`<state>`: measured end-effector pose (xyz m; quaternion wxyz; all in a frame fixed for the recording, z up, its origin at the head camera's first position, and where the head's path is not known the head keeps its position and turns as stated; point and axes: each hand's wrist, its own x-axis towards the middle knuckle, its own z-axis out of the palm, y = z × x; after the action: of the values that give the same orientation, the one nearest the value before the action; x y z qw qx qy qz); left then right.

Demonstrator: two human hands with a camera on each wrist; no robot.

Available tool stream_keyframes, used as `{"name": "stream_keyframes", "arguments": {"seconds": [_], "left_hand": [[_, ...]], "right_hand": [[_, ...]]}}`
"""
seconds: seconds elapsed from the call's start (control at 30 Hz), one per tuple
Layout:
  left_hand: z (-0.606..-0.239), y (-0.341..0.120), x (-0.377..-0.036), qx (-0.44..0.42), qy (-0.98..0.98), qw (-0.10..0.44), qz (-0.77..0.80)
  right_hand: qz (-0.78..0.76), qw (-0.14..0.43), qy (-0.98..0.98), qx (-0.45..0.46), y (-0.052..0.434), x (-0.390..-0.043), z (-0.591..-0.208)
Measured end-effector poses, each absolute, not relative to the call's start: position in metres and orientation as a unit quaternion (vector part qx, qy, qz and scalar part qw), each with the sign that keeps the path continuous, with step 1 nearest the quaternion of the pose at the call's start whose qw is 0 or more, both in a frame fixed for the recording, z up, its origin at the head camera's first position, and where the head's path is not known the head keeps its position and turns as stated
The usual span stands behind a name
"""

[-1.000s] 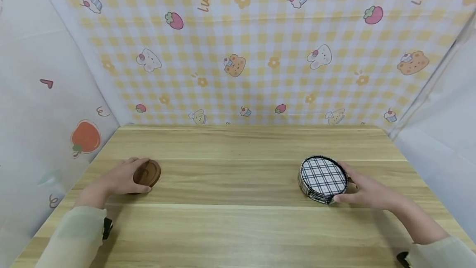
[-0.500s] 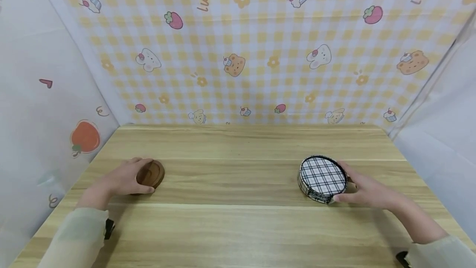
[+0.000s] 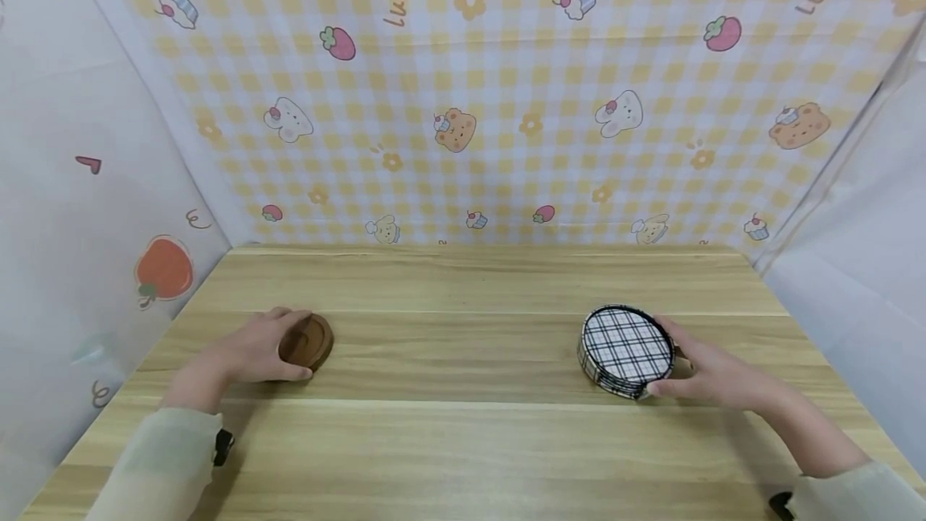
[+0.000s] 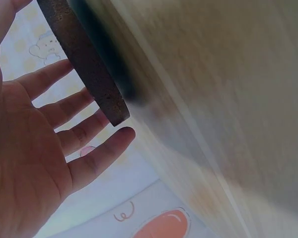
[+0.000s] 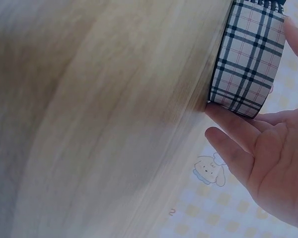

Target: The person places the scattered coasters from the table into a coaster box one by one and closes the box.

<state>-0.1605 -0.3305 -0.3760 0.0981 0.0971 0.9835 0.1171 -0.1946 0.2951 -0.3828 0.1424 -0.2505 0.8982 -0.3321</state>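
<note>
The left hand (image 3: 249, 352) cups a brown wooden disc (image 3: 307, 341), fingers loosely spread round its rim; the right hand (image 3: 712, 376) likewise brackets the plaid round box (image 3: 626, 349). Both objects rest on the table (image 3: 463, 441), well apart.

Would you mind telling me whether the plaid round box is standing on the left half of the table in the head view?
No, the plaid round box stands on the table's right half, beside the right hand.

Bright, even light; wrist views blurred, head view bowed at edges.
</note>
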Motion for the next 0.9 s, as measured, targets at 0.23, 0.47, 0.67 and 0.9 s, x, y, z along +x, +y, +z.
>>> {"name": "stream_keyframes", "arguments": {"seconds": [0.23, 0.47, 0.67, 0.9], "left_hand": [[-0.379, -0.323, -0.162, 0.107, 0.984, 0.083, 0.113], [-0.379, -0.316, -0.164, 0.114, 0.983, 0.086, 0.114], [-0.376, -0.309, -0.165, 0.121, 0.983, 0.083, 0.112], [-0.373, -0.300, -0.166, 0.126, 0.981, 0.087, 0.115]], "right_hand": [[-0.334, 0.144, 0.898, -0.248, 0.295, -0.195, -0.382], [-0.331, 0.144, 0.900, -0.245, 0.294, -0.194, -0.381], [-0.332, 0.147, 0.900, -0.242, 0.295, -0.194, -0.382], [-0.331, 0.146, 0.901, -0.239, 0.295, -0.194, -0.382]]}}
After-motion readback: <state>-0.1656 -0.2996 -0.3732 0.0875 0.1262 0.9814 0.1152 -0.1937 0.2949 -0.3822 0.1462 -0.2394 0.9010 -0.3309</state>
